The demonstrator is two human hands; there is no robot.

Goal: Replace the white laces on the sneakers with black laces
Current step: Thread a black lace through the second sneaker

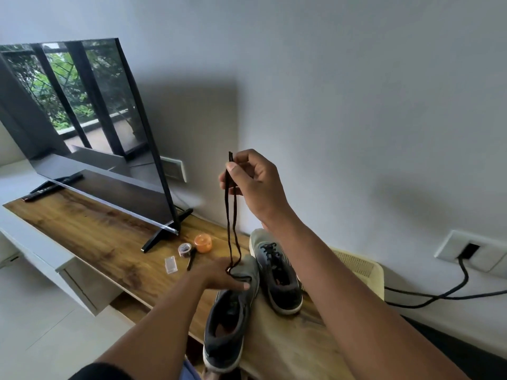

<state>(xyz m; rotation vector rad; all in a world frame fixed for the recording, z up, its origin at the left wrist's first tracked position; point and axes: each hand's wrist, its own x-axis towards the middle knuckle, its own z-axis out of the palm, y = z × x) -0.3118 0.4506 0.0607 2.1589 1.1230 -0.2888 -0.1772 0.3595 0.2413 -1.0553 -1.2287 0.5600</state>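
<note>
Head view: right hand (pixel 253 185) pinches both black lace (pixel 231 215) ends, raised; left hand (pixel 219 275) below presses near shoe (pixel 230 319), fingers spread. Far shoe (pixel 277 272) appears laced black. Near shoe barely started.

place: home living room; evidence: television (pixel 90 127) on wooden console (pixel 90 237); wall socket (pixel 470 253)

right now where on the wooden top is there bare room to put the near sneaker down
Bare wood lies left of the near sneaker, between the small clear box and the front edge. Another patch runs before the TV. By the orange container and tape roll it is crowded.
</note>
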